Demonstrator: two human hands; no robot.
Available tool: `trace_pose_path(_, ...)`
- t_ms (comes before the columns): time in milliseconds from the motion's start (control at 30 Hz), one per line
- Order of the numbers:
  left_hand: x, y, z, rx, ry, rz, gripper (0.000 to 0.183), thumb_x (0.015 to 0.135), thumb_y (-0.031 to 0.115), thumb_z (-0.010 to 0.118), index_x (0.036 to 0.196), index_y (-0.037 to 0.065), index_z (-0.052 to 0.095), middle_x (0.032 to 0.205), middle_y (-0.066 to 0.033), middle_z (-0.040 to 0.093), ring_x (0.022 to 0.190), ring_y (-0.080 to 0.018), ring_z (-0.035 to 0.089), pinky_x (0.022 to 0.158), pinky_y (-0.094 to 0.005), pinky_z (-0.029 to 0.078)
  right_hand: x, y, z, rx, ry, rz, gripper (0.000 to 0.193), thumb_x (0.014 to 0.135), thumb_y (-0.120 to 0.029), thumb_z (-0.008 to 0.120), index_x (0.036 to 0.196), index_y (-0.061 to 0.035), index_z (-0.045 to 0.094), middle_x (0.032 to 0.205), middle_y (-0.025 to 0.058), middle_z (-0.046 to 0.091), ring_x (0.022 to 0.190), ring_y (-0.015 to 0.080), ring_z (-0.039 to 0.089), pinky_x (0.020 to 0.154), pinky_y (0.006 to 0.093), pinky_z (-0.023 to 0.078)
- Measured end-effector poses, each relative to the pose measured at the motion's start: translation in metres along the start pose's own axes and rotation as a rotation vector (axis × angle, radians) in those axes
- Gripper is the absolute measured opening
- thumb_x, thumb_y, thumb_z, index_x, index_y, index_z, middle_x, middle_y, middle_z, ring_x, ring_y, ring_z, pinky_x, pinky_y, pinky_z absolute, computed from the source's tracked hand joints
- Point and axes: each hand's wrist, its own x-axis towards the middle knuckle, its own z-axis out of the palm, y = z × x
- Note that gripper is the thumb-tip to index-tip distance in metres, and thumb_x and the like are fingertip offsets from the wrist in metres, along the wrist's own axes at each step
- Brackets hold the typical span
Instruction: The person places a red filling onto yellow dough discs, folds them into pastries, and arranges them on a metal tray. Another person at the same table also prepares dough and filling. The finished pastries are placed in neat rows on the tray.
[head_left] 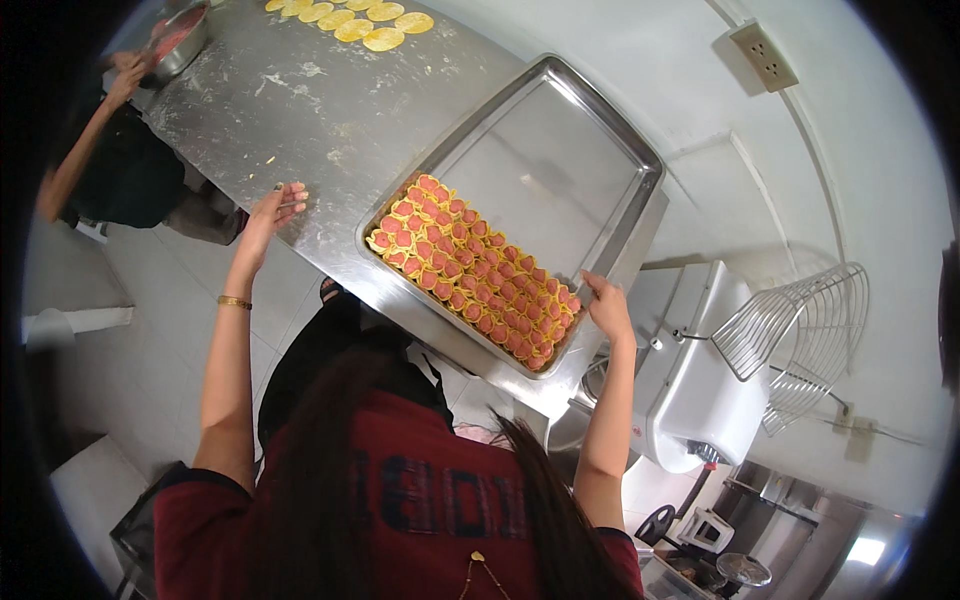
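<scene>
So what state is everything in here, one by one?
Tray: near part filled, far part bare
Dumplings: packed close, tops open, reddish filling showing
Dough rounds: flat, unfilled
Metal bowl: reddish mixture inside
Metal table: streaked whitish in places
Wall outlet: nothing plugged in
Left hand: open, empty, near table's edge
Right hand: index finger extended, tray contact unclear
</scene>
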Motion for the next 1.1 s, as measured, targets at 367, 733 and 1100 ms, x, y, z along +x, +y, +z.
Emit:
trace_pose_path(367, 0.002, -0.009, -0.012, 0.01, 0.026, -0.05, 0.046, 0.1, 0.036, 0.032, 0.124, 0.002, 0.052, 0.118, -0.0089, 0.06, 0.106, -0.0172, 0.058, 0.097, -0.0304, 0.041, 0.001, -0.009, 0.004, -0.204, -0.243, 0.044, 0.042, 0.073, -0.002, 0.053, 0.108, -0.0178, 0.069, 0.1, 0.0106, 0.068, 0.094, 0.0303, 0.063, 0.109, 0.0605, 0.013)
trace_pose_path(733, -0.001, -0.038, -0.05, -0.056, 0.039, -0.002, 0.045, 0.099, 0.036, 0.036, 0.124, 0.002, 0.053, 0.118, -0.0069, 0.06, 0.109, -0.0166, 0.056, 0.099, -0.0317, 0.04, 0.007, -0.004, 0.007, -0.212, -0.293, 0.093, 0.038, 0.075, -0.014, 0.059, 0.112, -0.0204, 0.067, 0.09, 0.0079, 0.07, 0.095, 0.0272, 0.064, 0.104, 0.0649, 0.017)
trace_pose_path(1100, -0.003, -0.04, -0.079, -0.218, 0.199, -0.146, 0.046, 0.099, 0.039, 0.036, 0.124, 0.004, 0.052, 0.117, -0.0073, 0.059, 0.105, -0.0184, 0.057, 0.095, -0.0314, 0.042, -0.043, 0.063, -0.003, 0.749, 0.562, 0.177, 0.044, 0.078, 0.007, 0.046, 0.12, -0.0005, 0.058, 0.108, 0.0125, 0.065, 0.097, 0.0194, 0.062, 0.086, 0.0289, 0.046)
